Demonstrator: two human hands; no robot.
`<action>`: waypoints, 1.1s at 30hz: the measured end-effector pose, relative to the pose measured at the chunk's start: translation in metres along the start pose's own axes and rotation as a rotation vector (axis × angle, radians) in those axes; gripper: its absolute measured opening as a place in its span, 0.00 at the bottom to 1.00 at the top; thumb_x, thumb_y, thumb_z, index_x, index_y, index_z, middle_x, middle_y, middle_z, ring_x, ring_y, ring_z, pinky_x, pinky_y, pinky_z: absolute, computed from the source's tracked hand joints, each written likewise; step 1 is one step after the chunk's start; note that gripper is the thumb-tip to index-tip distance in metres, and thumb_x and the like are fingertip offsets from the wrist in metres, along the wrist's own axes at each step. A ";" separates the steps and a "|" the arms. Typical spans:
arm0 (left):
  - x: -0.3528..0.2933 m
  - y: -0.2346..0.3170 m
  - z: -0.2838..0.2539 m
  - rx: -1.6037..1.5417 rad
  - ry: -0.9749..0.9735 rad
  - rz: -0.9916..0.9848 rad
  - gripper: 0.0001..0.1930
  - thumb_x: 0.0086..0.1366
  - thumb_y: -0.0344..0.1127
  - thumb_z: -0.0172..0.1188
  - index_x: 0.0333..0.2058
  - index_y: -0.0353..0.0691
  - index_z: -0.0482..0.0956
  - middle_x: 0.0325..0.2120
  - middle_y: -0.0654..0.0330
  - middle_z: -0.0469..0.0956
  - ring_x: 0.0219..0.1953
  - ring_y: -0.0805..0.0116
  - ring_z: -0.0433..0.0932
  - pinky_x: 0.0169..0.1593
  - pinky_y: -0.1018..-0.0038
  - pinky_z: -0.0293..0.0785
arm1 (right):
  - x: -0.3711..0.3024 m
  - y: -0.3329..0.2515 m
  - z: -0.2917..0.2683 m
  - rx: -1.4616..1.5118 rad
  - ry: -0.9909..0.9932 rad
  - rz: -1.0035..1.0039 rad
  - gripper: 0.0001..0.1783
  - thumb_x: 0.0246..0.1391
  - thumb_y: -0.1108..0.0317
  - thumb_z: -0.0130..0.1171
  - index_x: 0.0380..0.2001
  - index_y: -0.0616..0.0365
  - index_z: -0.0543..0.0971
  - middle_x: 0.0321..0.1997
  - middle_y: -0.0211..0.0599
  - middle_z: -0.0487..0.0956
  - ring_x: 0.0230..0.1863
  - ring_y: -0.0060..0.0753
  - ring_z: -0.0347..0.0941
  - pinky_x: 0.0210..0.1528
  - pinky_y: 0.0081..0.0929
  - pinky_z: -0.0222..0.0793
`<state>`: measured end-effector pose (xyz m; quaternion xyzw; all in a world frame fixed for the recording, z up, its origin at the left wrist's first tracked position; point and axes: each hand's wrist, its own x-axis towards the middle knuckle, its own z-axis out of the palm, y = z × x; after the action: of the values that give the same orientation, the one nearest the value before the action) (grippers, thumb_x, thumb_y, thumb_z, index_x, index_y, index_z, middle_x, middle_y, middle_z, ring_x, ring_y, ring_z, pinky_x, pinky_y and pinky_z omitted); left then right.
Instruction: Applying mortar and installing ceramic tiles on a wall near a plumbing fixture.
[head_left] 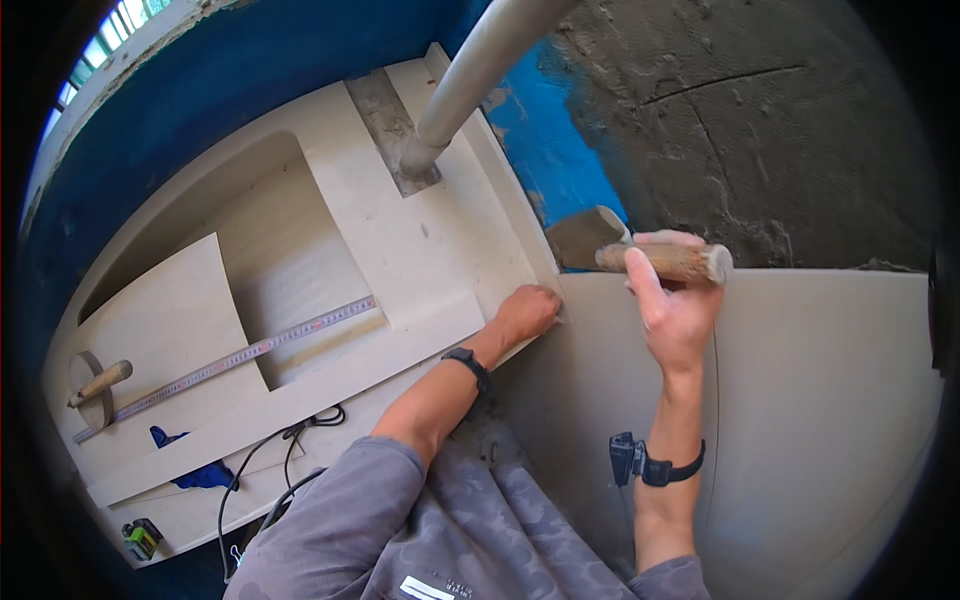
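My right hand [680,315] grips the wooden handle of a trowel [585,238]. Its mortar-smeared blade points left, by the blue wall strip just above the corner of a large beige tile [810,330]. My left hand [527,312] lies at the near right edge of the pale tiled ledge [460,245], beside that same corner. Its fingers are curled in, and whatever they might hold is hidden. Above the big tile the wall carries wet grey mortar [740,140] with scored lines.
A grey pipe [470,85] rises through a slot in the ledge. Left of it lie a cut tile [170,320], a measuring tape strip [250,352], a second wooden-handled trowel [100,385], a blue cloth-like item [205,475], a black cable [240,480] and a green-and-black device [140,540].
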<state>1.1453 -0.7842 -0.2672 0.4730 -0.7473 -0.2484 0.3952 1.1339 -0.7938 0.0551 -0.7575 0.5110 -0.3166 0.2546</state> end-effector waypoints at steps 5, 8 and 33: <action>0.003 -0.002 -0.002 -0.010 0.023 0.000 0.14 0.54 0.42 0.70 0.28 0.36 0.81 0.29 0.52 0.82 0.37 0.48 0.83 0.42 0.57 0.80 | 0.008 -0.001 0.001 -0.007 -0.003 0.014 0.10 0.54 0.76 0.68 0.39 0.64 0.80 0.34 0.35 0.84 0.35 0.22 0.81 0.37 0.23 0.76; 0.000 0.000 -0.001 0.006 -0.040 -0.034 0.14 0.54 0.42 0.70 0.28 0.36 0.81 0.30 0.53 0.82 0.38 0.48 0.83 0.43 0.57 0.80 | 0.002 -0.003 0.002 0.068 0.069 -0.030 0.10 0.55 0.76 0.69 0.39 0.65 0.81 0.34 0.34 0.84 0.35 0.20 0.80 0.37 0.22 0.76; 0.010 0.009 -0.024 -0.014 -0.056 -0.097 0.31 0.63 0.65 0.62 0.25 0.37 0.82 0.28 0.49 0.83 0.34 0.45 0.83 0.40 0.55 0.79 | 0.017 0.002 0.003 0.069 0.068 -0.042 0.09 0.53 0.75 0.70 0.37 0.65 0.81 0.30 0.32 0.84 0.31 0.18 0.80 0.34 0.21 0.75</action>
<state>1.1578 -0.7896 -0.2432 0.4987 -0.7325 -0.2859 0.3648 1.1396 -0.8101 0.0554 -0.7478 0.4920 -0.3647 0.2563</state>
